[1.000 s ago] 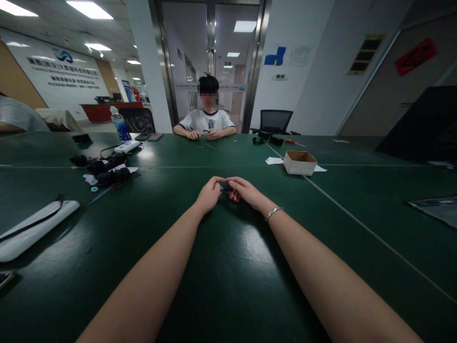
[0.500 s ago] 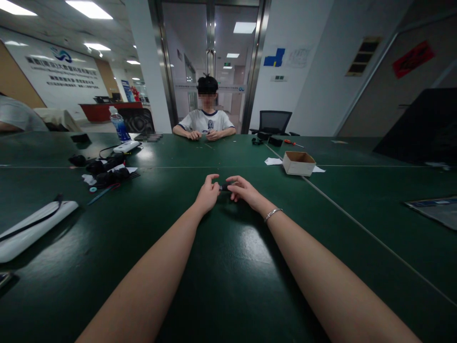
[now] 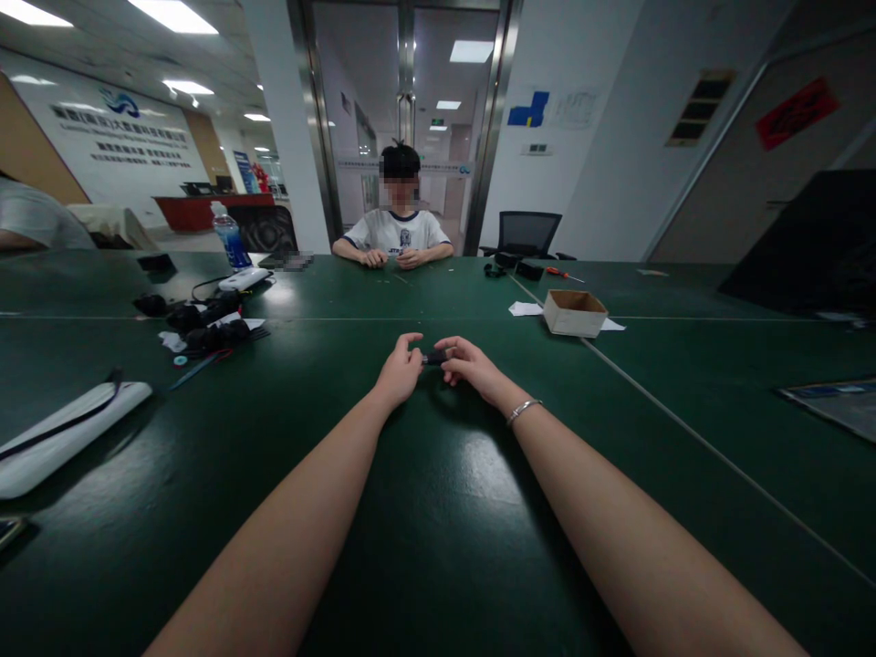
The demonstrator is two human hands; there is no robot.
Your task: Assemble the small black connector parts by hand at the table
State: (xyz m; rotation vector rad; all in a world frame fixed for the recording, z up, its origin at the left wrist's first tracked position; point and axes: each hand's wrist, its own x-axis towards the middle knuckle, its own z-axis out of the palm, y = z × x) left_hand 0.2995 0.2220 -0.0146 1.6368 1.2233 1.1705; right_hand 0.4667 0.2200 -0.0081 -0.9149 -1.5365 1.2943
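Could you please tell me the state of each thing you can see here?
left hand, closed on one end of the small black part
right hand, closed on its other end
cardboard box, open on top
water bottle, upright
screwdriver, lying flat
office chair, unoccupied

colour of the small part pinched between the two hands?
Black, in the head view: small part between left hand and right hand.

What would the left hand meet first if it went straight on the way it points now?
Probably the small black part held between both hands, then the right hand right behind it; depth is hard to judge.
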